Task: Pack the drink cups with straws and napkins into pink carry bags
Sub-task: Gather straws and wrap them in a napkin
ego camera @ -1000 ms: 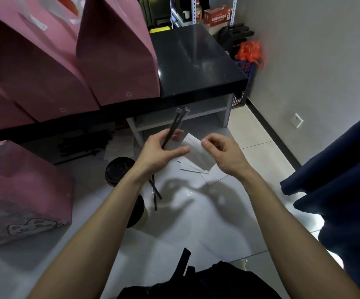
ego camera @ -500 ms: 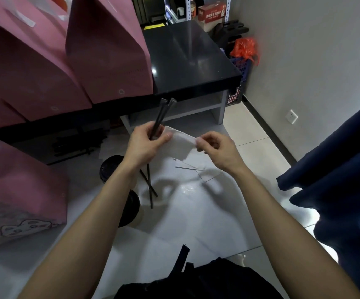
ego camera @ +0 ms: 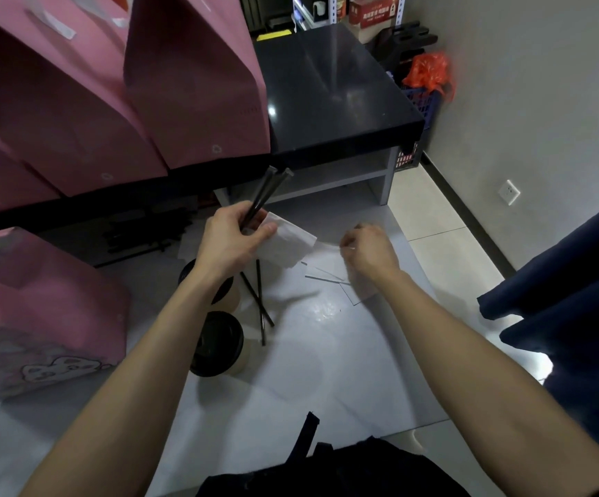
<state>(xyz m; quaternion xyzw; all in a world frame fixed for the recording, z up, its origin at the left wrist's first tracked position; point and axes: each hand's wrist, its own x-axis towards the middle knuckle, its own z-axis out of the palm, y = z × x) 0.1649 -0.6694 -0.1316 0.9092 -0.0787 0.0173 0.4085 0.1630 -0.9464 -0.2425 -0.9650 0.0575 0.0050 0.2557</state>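
Two black straws (ego camera: 267,190) and a white napkin (ego camera: 287,243) are being pinched together in the left hand (ego camera: 231,242). More napkins (ego camera: 326,270), under the curled right hand (ego camera: 368,251), are probably being picked next, then bagged.

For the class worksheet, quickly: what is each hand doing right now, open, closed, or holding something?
Left hand: closed, gripping two black straws and a white napkin.
Right hand: fingers curled over the napkins on the floor; whether it pinches one cannot be told.

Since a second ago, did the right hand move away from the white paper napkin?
Yes. The right hand let go of the white paper napkin and dropped toward the floor napkins.
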